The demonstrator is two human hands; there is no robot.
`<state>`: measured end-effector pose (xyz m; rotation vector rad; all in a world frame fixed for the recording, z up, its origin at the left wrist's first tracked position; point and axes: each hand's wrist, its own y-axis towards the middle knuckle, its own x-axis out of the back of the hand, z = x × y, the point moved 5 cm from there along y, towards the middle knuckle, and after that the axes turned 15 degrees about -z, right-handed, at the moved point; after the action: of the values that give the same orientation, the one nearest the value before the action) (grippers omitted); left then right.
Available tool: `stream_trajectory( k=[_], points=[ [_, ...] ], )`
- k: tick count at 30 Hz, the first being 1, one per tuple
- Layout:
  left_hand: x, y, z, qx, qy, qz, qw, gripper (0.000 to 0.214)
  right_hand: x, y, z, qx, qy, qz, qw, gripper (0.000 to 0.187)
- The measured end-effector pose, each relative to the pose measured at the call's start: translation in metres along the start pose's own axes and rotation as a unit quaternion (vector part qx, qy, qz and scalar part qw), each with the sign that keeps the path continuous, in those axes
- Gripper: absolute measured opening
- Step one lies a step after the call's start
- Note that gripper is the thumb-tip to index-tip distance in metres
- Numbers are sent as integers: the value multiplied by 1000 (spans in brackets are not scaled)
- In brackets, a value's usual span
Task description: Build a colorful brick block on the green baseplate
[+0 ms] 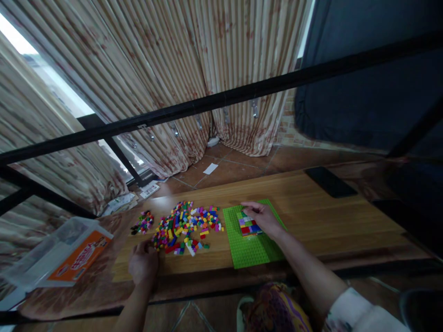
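A bright green baseplate (238, 255) lies on the wooden board, carrying a small block of joined toy bricks (247, 229) in red, white, purple and blue. My right hand (263, 218) is over the block's far right side, thumb and fingers pinched together at its far edge; whatever they hold is too small to make out. To the left spreads a pile of loose toy bricks (187, 221) in many colours. My left hand (143, 262) rests at the pile's near left edge with its fingers curled; its fingertips touch or nearly touch the bricks, and their contents are hidden.
A smaller heap of bricks (144, 222) lies at the board's far left. Beside the board stands a clear plastic box (79, 226) with an orange label. A black phone (330, 181) lies at the far right. A dark metal bar (221, 99) crosses beyond, before striped curtains (166, 60).
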<state>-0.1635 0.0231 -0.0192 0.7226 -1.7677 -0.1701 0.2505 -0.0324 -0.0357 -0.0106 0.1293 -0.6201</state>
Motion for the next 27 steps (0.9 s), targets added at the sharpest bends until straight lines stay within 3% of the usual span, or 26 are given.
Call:
stream_trajectory(
  k=[6,12,20,27],
  points=[
    [1,1,1,3,4,8,1000,32,18,8,-4,-38,58,-46,997,42],
    [0,1,-3,-18,-12,16,1000,33,31,19,-13,-65,72,-114,989,34],
    [-5,-12,-6,-29,-86,27,995,30,30,16,-21,-88,58,-124,987,21],
    [-4,-19,-14,-58,-136,28,989,28,39,24,-34,-90,12,-110,990,23]
  ],
)
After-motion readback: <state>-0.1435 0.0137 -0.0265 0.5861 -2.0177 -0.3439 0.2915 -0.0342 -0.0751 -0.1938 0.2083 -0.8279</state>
